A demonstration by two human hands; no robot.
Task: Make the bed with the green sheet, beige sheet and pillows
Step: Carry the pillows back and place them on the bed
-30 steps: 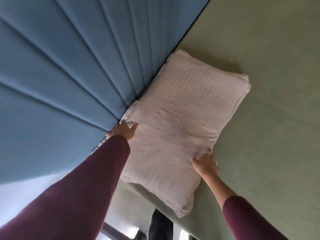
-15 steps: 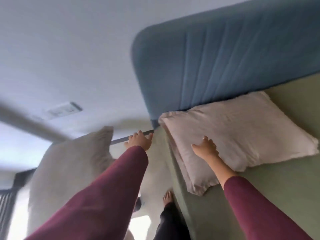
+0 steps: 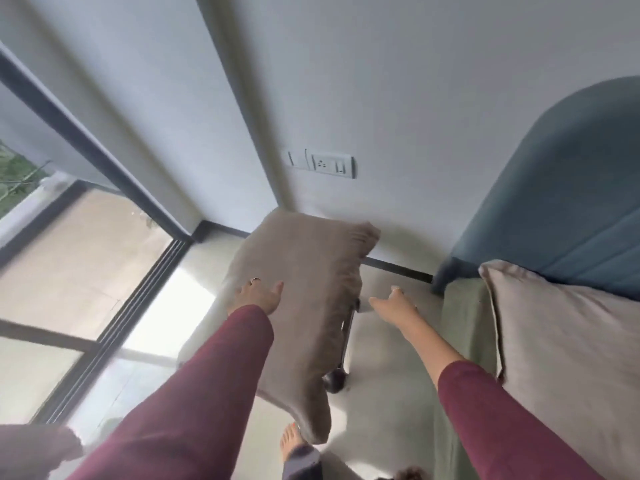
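Note:
A beige pillow (image 3: pixel 304 306) rests beside the bed on something with a dark metal leg, over the floor. My left hand (image 3: pixel 258 295) lies flat on its left side with fingers spread. My right hand (image 3: pixel 393 304) reaches out open just right of that pillow, touching nothing that I can see. Another beige pillow (image 3: pixel 568 344) lies on the bed at the right, against the blue padded headboard (image 3: pixel 568 202). The green sheet (image 3: pixel 462 317) covers the mattress and hangs over its side.
A white wall with a socket plate (image 3: pixel 322 164) stands behind the pillow. A dark-framed glass door (image 3: pixel 114 306) fills the left. My bare foot (image 3: pixel 291 441) stands on the pale floor (image 3: pixel 381 393) between the pillow's support and the bed.
My view has swung left from the bed to the floor side. Both hands left the pillow on the bed; the left hand now touches the second pillow and the right reaches beside it.

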